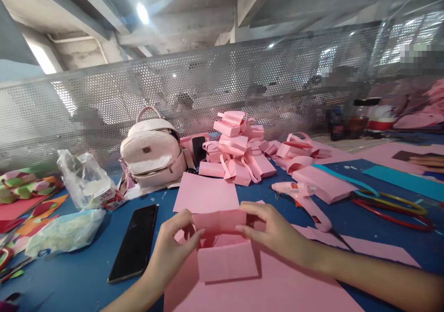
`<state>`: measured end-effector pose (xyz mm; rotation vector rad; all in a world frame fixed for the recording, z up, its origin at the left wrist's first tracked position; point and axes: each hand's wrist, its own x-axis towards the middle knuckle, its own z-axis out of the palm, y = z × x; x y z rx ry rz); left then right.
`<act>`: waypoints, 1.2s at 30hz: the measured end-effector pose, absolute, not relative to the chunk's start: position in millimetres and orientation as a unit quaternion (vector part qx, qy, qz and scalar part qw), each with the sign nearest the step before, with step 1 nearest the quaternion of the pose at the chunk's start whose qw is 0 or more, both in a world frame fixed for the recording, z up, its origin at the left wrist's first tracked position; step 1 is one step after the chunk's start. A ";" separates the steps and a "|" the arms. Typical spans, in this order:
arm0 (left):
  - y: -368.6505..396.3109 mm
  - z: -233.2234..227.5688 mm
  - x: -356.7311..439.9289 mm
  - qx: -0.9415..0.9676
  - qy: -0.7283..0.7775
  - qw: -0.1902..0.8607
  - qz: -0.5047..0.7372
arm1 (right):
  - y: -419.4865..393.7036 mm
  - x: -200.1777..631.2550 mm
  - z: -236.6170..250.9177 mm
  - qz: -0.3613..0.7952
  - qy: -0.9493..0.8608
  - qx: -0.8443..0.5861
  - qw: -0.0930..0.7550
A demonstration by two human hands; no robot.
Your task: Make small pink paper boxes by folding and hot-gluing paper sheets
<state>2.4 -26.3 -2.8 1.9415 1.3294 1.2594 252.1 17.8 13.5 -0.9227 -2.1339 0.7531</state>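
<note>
Two bare hands pinch one folded pink foam-sheet piece low in the middle of the blue table: the left hand grips its upper left corner between thumb and fingers, and the right hand closes thumb and fingers on the upper right edge, holding a raised flap upright above the flat lower panel. To fold it well, I judge both pinches should sit level, the crease stay straight across, and the lower panel lie flat on the large pink sheet under it. A black phone lies just left, a pink glue gun to the right, and a heap of finished pink foam bags stands behind.
</note>
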 end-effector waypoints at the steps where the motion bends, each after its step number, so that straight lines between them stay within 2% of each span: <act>1: -26.5 -2.3 2.4 0.709 0.485 0.230 0.458 | 16.9 251.7 14.4 0.291 -0.822 -0.354 0.339; 6: -27.8 4.1 5.2 0.683 0.471 0.336 0.446 | 13.5 250.1 21.1 0.333 -0.817 -0.342 0.323; 12: -25.2 -12.5 10.4 0.665 0.515 0.384 0.382 | 15.7 249.4 11.2 0.402 -0.813 -0.357 0.222; 15: -22.8 -20.4 10.5 0.657 0.510 0.404 0.381 | 18.1 249.3 6.4 0.383 -0.822 -0.363 0.215; 18: -22.8 -14.2 7.7 0.648 0.505 0.405 0.402 | 19.3 250.6 10.5 0.333 -0.826 -0.380 0.248; 23: -27.7 2.5 2.7 0.684 0.455 0.328 0.466 | 20.1 254.9 21.9 0.331 -0.833 -0.273 0.350; 27: -27.8 -2.9 -0.6 0.725 0.415 0.315 0.451 | 27.0 258.8 13.4 0.325 -0.840 -0.226 0.371; 30: -26.0 -9.4 -5.1 0.783 0.386 0.280 0.401 | 34.3 262.8 2.8 0.247 -0.877 -0.191 0.365; 36: -23.6 -13.1 -11.8 0.887 0.301 0.143 0.321 | 37.0 269.3 0.7 0.035 -0.951 -0.091 0.293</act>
